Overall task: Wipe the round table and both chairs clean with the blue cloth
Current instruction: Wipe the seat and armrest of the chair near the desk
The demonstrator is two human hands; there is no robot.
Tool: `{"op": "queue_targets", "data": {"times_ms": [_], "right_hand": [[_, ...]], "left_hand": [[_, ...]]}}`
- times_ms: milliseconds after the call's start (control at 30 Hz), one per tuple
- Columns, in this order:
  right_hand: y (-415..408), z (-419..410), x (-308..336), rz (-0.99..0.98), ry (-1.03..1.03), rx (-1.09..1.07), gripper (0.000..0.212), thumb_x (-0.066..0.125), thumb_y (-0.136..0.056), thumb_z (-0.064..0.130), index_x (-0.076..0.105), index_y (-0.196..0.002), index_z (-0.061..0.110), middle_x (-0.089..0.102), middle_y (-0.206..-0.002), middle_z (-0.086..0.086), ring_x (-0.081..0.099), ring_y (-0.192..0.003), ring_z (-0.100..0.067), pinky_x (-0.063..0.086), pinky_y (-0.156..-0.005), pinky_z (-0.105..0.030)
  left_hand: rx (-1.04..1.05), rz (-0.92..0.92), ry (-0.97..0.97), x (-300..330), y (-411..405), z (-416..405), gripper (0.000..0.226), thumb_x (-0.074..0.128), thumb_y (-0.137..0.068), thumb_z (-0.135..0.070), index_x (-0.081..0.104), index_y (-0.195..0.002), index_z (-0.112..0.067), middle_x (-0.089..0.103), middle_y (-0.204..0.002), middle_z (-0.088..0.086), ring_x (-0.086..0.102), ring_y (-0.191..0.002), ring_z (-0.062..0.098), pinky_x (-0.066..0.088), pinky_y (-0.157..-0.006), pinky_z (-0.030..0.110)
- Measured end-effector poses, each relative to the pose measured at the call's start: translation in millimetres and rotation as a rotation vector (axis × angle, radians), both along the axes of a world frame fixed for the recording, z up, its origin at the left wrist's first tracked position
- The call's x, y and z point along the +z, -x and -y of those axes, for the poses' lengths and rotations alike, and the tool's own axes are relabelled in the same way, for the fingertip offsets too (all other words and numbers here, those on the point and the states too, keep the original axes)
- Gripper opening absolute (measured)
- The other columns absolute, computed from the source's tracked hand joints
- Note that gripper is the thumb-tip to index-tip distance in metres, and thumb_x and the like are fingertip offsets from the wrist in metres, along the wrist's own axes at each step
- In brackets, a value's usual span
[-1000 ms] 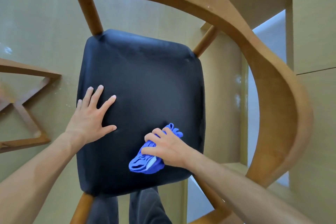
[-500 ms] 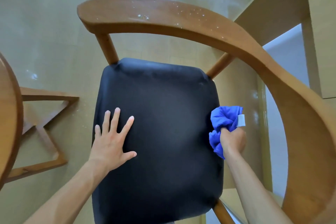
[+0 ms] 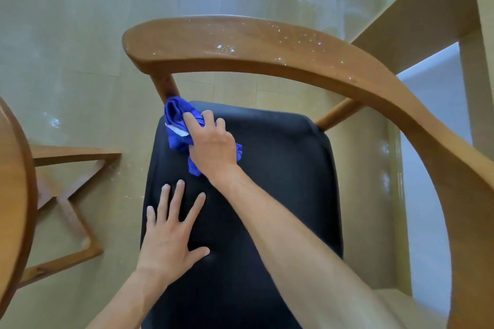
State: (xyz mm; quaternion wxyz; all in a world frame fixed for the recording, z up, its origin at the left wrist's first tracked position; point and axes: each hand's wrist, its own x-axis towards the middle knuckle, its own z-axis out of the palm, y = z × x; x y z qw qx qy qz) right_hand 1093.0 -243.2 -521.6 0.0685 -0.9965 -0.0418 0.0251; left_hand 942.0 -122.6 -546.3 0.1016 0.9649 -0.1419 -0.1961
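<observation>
- Head view: right hand clamps the bunched blue cloth down on the far-left corner of the black seat; fingers curled over the wad, knuckles up.
- Cloth top edge sits right at the base of the wooden post under the armrest; touching or just short, can't tell from this angle.
- White tag shows on the cloth's left side; cloth tails stick out under the palm on both sides.
- Left hand flat on the seat's near-left area, fingers spread wide, thumb out to the right, holding nothing.
- Right forearm crosses the seat diagonally from lower right.
- Curved wooden armrest arcs over the seat's far and right sides, white specks scattered on its top face.
- Round table rim at the left edge, its wooden base on the floor beside the chair.
</observation>
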Motion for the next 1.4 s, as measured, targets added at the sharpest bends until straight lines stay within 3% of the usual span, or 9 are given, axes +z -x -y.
{"op": "queue_targets", "data": {"times_ms": [100,267,467,667,867,1000,1133,1267,1400], "right_hand": [[-9,78,-8,0.077,0.066,0.076,0.052,0.068,-0.054,0.001,0.069,-0.101,0.023,0.063,-0.09,-0.007,0.052,-0.062,-0.027,0.035,-0.044,-0.025],[44,209,-3,-0.103,-0.011,-0.464,0.05,0.059,-0.081,0.007,0.055,-0.13,0.02,0.052,-0.113,-0.012,0.052,-0.092,-0.036,0.048,-0.067,-0.04],[176,228,7,-0.272,-0.204,-1.131,0.027,0.054,-0.086,0.011,0.056,-0.112,0.004,0.052,-0.102,-0.017,0.057,-0.087,-0.04,0.049,-0.075,-0.045],[137,226,17,-0.269,-0.321,-1.199,0.024,0.053,-0.089,0.014,0.053,-0.113,0.011,0.051,-0.105,-0.013,0.057,-0.088,-0.036,0.044,-0.073,-0.036],[54,240,8,-0.219,-0.257,-0.846,0.041,0.053,-0.088,0.013,0.048,-0.129,0.017,0.048,-0.117,-0.01,0.056,-0.096,-0.031,0.039,-0.075,-0.034],[136,235,12,-0.291,-0.226,-1.011,0.04,0.052,-0.088,0.012,0.05,-0.127,0.017,0.049,-0.111,-0.011,0.057,-0.095,-0.036,0.04,-0.071,-0.033],[248,197,18,-0.447,-0.235,-1.275,0.043,0.055,-0.087,0.013,0.046,-0.13,0.014,0.051,-0.116,-0.018,0.057,-0.101,-0.042,0.049,-0.083,-0.048],[285,159,34,-0.608,-0.321,-1.395,0.057,0.054,-0.089,0.012,0.033,-0.142,0.016,0.046,-0.124,-0.02,0.055,-0.103,-0.035,0.041,-0.094,-0.039],[274,150,48,-0.67,-0.424,-1.254,0.047,0.06,-0.088,0.018,0.045,-0.132,0.02,0.06,-0.1,0.003,0.055,-0.085,-0.014,0.044,-0.082,-0.022]], "left_hand": [[-0.01,-0.017,0.001,0,0,-1,0.129,0.089,-0.038,-0.062,0.031,-0.148,-0.027,0.021,-0.158,0.019,0.014,-0.144,0.043,0.044,-0.088,0.068],[-0.016,-0.024,0.001,0,0,-2,0.127,0.09,-0.038,-0.06,0.032,-0.147,-0.028,0.022,-0.158,0.018,0.019,-0.143,0.045,0.044,-0.088,0.068],[0.006,-0.054,0.008,3,0,2,0.128,0.092,-0.036,-0.057,0.033,-0.146,-0.029,0.022,-0.157,0.019,0.012,-0.145,0.042,0.043,-0.088,0.07],[0.002,-0.069,-0.005,4,-1,3,0.128,0.095,-0.033,-0.052,0.035,-0.143,-0.026,0.022,-0.155,0.022,0.018,-0.14,0.048,0.044,-0.083,0.073],[-0.035,-0.102,-0.068,4,-3,3,0.12,0.093,-0.041,-0.053,0.039,-0.144,-0.022,0.019,-0.155,0.023,0.017,-0.139,0.05,0.039,-0.086,0.074],[-0.03,-0.137,-0.085,11,-5,6,0.119,0.093,-0.04,-0.053,0.044,-0.143,-0.021,0.017,-0.155,0.022,0.014,-0.14,0.049,0.039,-0.087,0.073],[-0.012,-0.15,-0.051,15,-6,5,0.126,0.094,-0.033,-0.054,0.038,-0.143,-0.026,0.021,-0.155,0.022,0.015,-0.14,0.048,0.042,-0.083,0.073],[-0.021,-0.229,-0.065,21,-9,4,0.134,0.093,-0.024,-0.058,0.038,-0.142,-0.028,0.027,-0.154,0.021,0.022,-0.138,0.048,0.046,-0.079,0.071],[-0.013,-0.252,-0.085,25,-9,4,0.13,0.091,-0.021,-0.061,0.047,-0.14,-0.03,0.026,-0.154,0.017,0.023,-0.139,0.044,0.048,-0.08,0.068]]}}
